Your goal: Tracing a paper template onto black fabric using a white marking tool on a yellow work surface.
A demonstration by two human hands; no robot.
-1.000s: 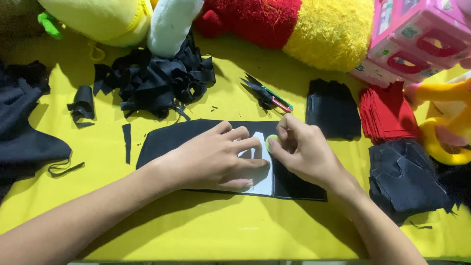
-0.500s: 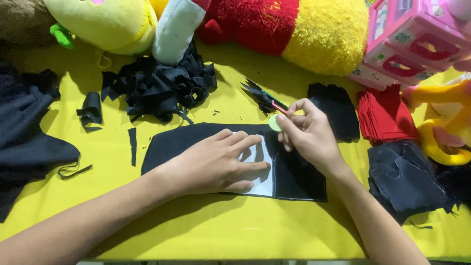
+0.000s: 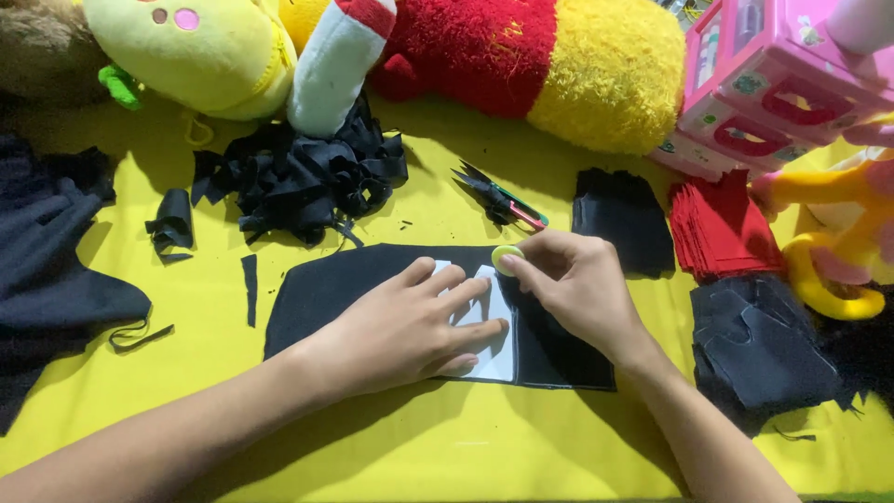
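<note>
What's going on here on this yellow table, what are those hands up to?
A person's left hand lies flat on a white paper template, pressing it onto a black fabric piece on the yellow table. The right hand pinches a small pale round disc at the template's top edge. Small scissors, black fabric scraps, stacked red pieces and plush toys lie around.

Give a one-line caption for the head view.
Left hand pins white template on black fabric; right hand holds pale chalk disc.
</note>
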